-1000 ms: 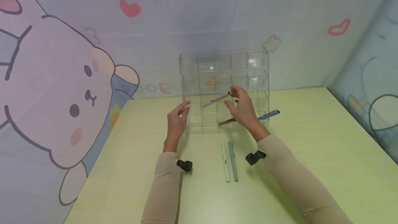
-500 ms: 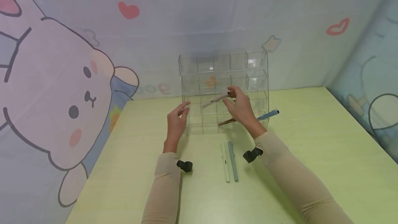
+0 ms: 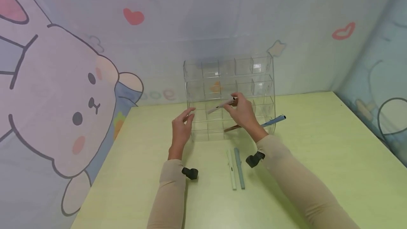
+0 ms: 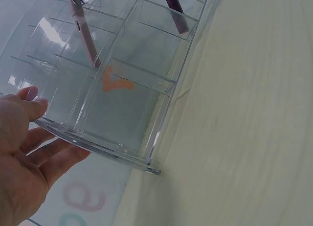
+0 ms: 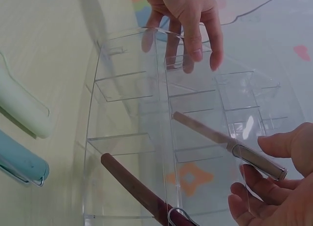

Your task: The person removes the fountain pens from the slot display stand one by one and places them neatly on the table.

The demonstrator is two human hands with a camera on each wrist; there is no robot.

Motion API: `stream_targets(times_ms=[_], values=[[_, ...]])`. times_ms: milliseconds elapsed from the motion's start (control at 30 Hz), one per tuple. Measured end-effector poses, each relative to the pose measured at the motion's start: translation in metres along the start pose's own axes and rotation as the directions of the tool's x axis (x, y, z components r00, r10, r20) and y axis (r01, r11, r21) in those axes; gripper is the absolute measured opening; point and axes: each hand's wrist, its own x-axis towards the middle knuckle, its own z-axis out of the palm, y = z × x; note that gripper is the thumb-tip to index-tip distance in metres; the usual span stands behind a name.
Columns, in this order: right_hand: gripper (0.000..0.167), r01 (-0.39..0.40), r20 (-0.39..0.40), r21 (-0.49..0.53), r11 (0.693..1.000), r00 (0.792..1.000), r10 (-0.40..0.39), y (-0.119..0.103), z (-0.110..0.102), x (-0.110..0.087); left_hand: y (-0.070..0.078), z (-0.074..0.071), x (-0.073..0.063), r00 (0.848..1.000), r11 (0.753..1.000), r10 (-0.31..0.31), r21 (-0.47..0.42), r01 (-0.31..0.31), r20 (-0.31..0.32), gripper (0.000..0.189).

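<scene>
A clear acrylic display rack [image 3: 212, 96] with tiered compartments stands at the back of the table. My left hand [image 3: 181, 131] grips its left side edge, thumb in front and fingers around the panel in the left wrist view. A pale pink capped pen [image 5: 205, 130] lies slanted in the second tier from the bottom. Around its cap end curl the thumb and fingers of my right hand [image 3: 242, 111]; the exact contact is hard to see. A dark red pen [image 5: 132, 182] rests in the bottom tier, partly behind my right wrist. To its right, a blue pen [image 3: 274, 120] sticks out past the rack.
On the table [image 3: 133, 172], in front of the rack, a pale green pen [image 3: 231, 170] and a teal pen [image 3: 240, 169] lie side by side between my forearms. A patterned cloth backdrop [image 3: 165, 20] hangs right behind the rack.
My right hand has moved slightly left and its fingers have come around the pink pen's cap end. The left hand and the pens have stayed in place; the head view has tilted slightly.
</scene>
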Motion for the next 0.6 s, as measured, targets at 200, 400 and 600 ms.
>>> stream_targets(times_ms=[200,400,600], values=[[0.053,-0.01,-0.007,0.012,1.0,1.0,0.01,-0.0019,0.0011,0.0016,0.0026,0.0,0.0004,1.0,1.0,0.02,0.007,-0.02,-0.014,0.025],[0.054,-0.024,-0.002,0.027,0.999,1.0,0.024,0.001,0.0032,0.0027,0.0012,0.0009,-0.0007,1.0,1.0,0.013,0.007,-0.013,-0.005,0.025],[0.054,-0.03,0.002,0.022,0.999,1.0,0.03,0.0002,0.0056,0.0046,0.0007,-0.0002,-0.0008,1.0,1.0,0.014,0.011,-0.014,-0.008,0.025]])
